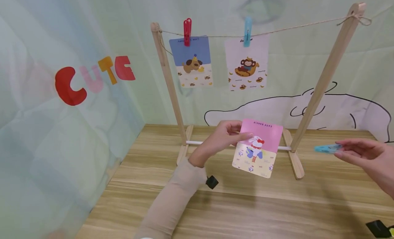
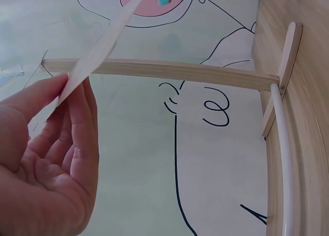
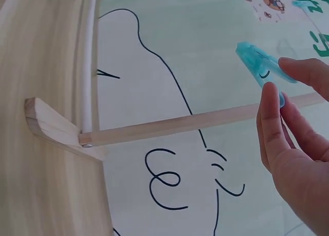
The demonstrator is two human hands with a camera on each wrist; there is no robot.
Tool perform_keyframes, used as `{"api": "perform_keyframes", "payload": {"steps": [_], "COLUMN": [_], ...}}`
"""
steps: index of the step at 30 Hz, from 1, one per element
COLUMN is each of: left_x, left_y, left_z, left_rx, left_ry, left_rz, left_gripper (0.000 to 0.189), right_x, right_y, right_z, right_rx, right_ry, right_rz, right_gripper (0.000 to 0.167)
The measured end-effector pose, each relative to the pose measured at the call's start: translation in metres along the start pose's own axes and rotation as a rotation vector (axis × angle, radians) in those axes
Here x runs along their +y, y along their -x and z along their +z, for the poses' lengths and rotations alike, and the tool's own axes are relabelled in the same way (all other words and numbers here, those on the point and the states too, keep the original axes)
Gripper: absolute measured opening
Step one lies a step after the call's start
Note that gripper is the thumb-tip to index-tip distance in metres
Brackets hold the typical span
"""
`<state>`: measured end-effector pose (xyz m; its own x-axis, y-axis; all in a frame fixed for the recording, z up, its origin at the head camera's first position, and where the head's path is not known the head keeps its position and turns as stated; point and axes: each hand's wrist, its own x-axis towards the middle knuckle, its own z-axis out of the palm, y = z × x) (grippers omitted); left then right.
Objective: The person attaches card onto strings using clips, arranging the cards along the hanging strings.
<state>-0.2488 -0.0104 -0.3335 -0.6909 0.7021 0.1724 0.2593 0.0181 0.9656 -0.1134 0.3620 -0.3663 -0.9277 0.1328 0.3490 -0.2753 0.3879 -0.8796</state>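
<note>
My left hand point(image 1: 227, 138) pinches a pink and yellow rabbit card point(image 1: 267, 138) by its left edge, between thumb and fingers. In the left wrist view the card point(image 2: 100, 46) appears nearly edge-on. On the right, my right hand point(image 1: 366, 156) holds a light blue clothespin point(image 1: 327, 149) between thumb and fingers. The right wrist view shows that clothespin point(image 3: 259, 66) pinched at its handle end. Above hangs a string point(image 1: 292, 27), where a red clothespin point(image 1: 187, 33) holds a dog card point(image 1: 192, 64) and a blue clothespin point(image 1: 247, 33) holds a monkey card point(image 1: 247, 66).
Two wooden posts, the left post point(image 1: 169, 81) and the right post point(image 1: 327, 78), carry the string. A white rod point(image 1: 284, 148) joins their feet low over the wooden table point(image 1: 147, 201). Behind stands a printed cloth backdrop point(image 1: 138, 26).
</note>
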Motion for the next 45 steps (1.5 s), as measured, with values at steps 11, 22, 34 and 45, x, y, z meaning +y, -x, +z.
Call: {"api": "perform_keyframes", "payload": {"steps": [11,22,34,45], "left_x": [0.016,0.026,0.034,0.043], "left_y": [-0.018,-0.029,-0.034,-0.043], "left_z": [0.013,0.020,0.024,0.028], "left_rx": [0.088,0.118,0.142,0.149], "left_ry": [-0.018,-0.015,0.018,0.011], "left_rz": [0.061,0.104,0.125,0.143], "left_gripper": [0.028,0.025,0.026,0.029], "right_x": [-0.012,-0.019,-0.025,-0.024], "right_y": [-0.023,-0.041,-0.051,-0.068], "right_z": [-0.010,-0.020,-0.027,-0.034], "right_rx": [-0.018,0.026,0.034,-0.001], "right_ry": [-0.291,-0.113,-0.067,-0.283], "right_rz": [-0.164,-0.180,-0.160,-0.197], "right_gripper": [0.040,0.040,0.037,0.025]}}
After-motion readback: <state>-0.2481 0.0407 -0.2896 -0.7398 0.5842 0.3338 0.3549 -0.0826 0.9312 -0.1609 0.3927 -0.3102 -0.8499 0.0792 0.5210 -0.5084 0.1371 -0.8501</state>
